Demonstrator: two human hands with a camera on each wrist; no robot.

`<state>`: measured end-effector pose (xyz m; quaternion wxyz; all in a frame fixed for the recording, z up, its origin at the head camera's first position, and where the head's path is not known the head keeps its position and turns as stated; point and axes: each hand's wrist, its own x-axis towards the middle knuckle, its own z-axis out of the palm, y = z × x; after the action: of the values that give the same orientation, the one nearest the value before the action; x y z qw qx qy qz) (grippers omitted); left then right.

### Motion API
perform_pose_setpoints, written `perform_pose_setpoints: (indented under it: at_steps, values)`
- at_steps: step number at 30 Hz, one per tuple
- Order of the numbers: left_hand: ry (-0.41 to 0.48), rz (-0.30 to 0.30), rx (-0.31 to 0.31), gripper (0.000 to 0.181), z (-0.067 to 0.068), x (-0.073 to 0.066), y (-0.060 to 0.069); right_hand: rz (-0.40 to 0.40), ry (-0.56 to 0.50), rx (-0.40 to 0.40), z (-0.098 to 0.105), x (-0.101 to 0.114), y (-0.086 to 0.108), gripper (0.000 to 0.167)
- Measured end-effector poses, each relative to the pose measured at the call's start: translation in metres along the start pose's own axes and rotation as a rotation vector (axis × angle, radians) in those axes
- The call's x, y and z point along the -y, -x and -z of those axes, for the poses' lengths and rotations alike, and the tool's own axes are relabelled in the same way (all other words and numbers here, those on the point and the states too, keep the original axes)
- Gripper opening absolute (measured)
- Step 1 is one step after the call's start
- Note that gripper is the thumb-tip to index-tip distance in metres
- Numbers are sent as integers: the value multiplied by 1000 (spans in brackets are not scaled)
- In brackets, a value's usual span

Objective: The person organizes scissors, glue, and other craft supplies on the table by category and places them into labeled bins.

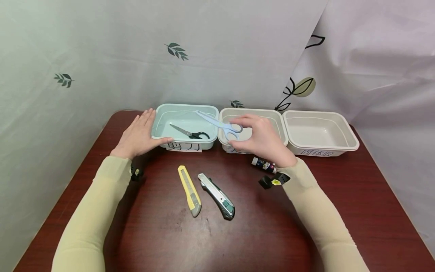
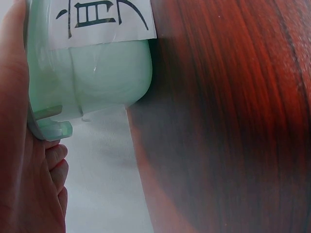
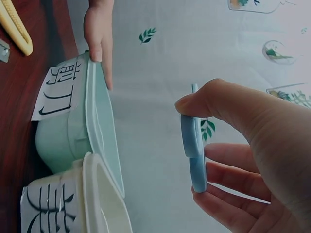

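My right hand (image 1: pixel 264 138) pinches a pair of light blue scissors (image 1: pixel 213 121) by the handle loops, between thumb and fingertips. The scissors' blades point left, over the pale green bin (image 1: pixel 210 144). In the right wrist view the blue handles (image 3: pixel 190 138) show edge-on, held above the bins. Inside the green bin lies a second pair of scissors (image 1: pixel 195 135) with black handles. My left hand (image 1: pixel 138 134) rests at this bin's left end, fingers straight and thumb along the front rim. A paper label with writing (image 2: pixel 102 22) is on the bin's front.
Right of the green bin stand a beige bin (image 1: pixel 284 130) and another beige bin (image 1: pixel 351 145), both labelled. A yellow box cutter (image 1: pixel 188 189) and a silver-and-black box cutter (image 1: pixel 217 196) lie on the dark red table (image 1: pixel 163 241). A glue stick (image 1: pixel 263 165) lies near my right wrist.
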<state>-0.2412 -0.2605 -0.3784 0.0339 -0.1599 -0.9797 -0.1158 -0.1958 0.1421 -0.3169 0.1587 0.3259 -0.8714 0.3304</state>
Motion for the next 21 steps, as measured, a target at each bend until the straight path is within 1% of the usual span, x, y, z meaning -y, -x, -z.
perform_pose_setpoints:
  at_steps: [5,9,12,18,21]
  values:
    - [4,0,1,120,0,0,0,-19,-29,33,-5,3,-13,50]
    - [5,3,1,120,0,-1,0,-23,-12,80,-8,4,-25,52]
    - [5,7,6,120,0,-1,0,-19,8,111,-10,5,-36,53]
    - [4,7,9,120,-1,0,-1,-32,-14,148,-15,8,-58,53]
    - [0,7,9,120,-1,1,-1,-22,-11,164,-19,9,-71,53]
